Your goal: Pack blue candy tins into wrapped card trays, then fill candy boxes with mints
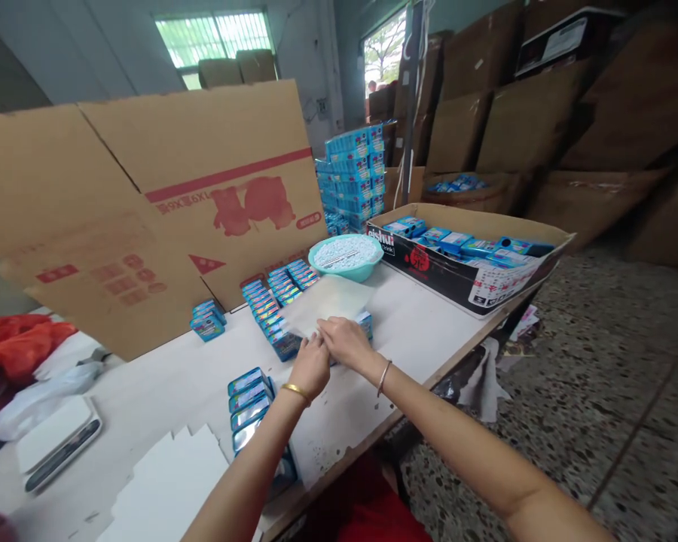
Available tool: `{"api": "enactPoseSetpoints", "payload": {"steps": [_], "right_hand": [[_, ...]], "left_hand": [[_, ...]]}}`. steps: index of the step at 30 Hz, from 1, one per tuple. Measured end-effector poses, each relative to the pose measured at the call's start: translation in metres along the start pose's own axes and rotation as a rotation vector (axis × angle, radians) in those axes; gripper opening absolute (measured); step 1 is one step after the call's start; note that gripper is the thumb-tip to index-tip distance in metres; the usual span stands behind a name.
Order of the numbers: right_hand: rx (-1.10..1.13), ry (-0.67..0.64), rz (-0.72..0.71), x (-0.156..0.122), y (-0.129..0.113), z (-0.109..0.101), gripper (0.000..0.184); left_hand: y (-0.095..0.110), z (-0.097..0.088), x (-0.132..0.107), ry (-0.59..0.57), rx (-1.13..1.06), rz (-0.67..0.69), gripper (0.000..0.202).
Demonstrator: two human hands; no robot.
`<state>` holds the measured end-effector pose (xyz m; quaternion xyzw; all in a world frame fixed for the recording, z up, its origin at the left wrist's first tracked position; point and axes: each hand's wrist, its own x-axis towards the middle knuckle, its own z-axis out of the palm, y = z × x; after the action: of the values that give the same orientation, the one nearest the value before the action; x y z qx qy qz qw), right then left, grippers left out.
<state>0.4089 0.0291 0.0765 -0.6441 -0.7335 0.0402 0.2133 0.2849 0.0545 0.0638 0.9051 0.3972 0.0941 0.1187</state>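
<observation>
A translucent plastic bag [333, 297] is spread out in front of me, over part of the rows of small blue boxes [263, 307]. My left hand [310, 366], with a gold bangle at the wrist, pinches the bag's near edge. Right beside it, my right hand [344, 342] is closed on the same edge, fingers close to the left ones. Parts of the boxes beneath are hidden by the bag and hands. Closer to me, a row of blue boxes [248, 399] lies partly behind my left forearm. Behind the bag stands a turquoise basin [316, 265] of small pale blue pieces.
An open carton [429, 267] of blue boxes sits at the right table edge. A tall cardboard sheet [163, 278] stands along the back left. White cards [163, 482] and a flat white device [62, 444] lie left. Blue packs [353, 173] are stacked behind.
</observation>
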Motion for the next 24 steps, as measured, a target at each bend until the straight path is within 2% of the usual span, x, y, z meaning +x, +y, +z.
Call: {"api": "enactPoseSetpoints", "payload": {"steps": [2,4,7,10,12,13,14,16,17,18,19,20,21,23,24], "right_hand": [[0.007,0.034,-0.064,-0.002,-0.005,-0.009,0.031],[0.010,0.095,-0.109,-0.003,-0.008,-0.017,0.034],[0.001,0.190,-0.047,-0.002,-0.007,-0.027,0.037],[-0.028,0.193,0.019,-0.008,-0.008,-0.036,0.039],[-0.055,0.146,-0.014,-0.017,-0.013,-0.036,0.039],[-0.069,0.111,-0.042,-0.022,-0.018,-0.033,0.038],[-0.083,0.067,-0.068,-0.027,-0.024,-0.029,0.036],[-0.104,-0.037,-0.110,-0.039,-0.039,-0.013,0.031],[-0.110,-0.097,-0.126,-0.045,-0.047,-0.003,0.028],[-0.108,-0.159,-0.142,-0.050,-0.055,0.008,0.027],[-0.098,-0.218,-0.151,-0.055,-0.062,0.020,0.026],[-0.080,-0.270,-0.156,-0.059,-0.068,0.033,0.026],[-0.060,-0.314,-0.154,-0.062,-0.073,0.045,0.027],[-0.025,-0.375,-0.143,-0.066,-0.081,0.066,0.027],[-0.012,-0.394,-0.139,-0.068,-0.083,0.075,0.027]], "left_hand": [[0.000,0.001,0.016,-0.064,0.154,-0.001,0.048],[0.003,0.000,0.029,-0.078,0.211,-0.030,0.051],[0.013,-0.010,0.029,-0.121,0.196,-0.053,0.040],[0.018,-0.034,-0.005,-0.153,0.045,0.090,0.021],[0.009,-0.051,-0.041,-0.003,-0.197,0.176,0.019],[0.000,-0.058,-0.061,0.146,-0.332,0.143,0.020],[-0.012,-0.060,-0.081,0.335,-0.453,0.035,0.023],[-0.040,-0.054,-0.118,0.692,-0.622,-0.385,0.028],[-0.053,-0.045,-0.134,0.805,-0.706,-0.627,0.031],[-0.064,-0.034,-0.148,0.853,-0.809,-0.848,0.034],[-0.071,-0.022,-0.157,0.835,-0.939,-1.028,0.037],[-0.074,-0.010,-0.164,0.769,-1.086,-1.151,0.041],[-0.073,0.001,-0.167,0.688,-1.242,-1.216,0.045],[-0.062,0.013,-0.164,0.580,-1.512,-1.231,0.053],[-0.054,0.015,-0.160,0.567,-1.607,-1.213,0.055]]}}
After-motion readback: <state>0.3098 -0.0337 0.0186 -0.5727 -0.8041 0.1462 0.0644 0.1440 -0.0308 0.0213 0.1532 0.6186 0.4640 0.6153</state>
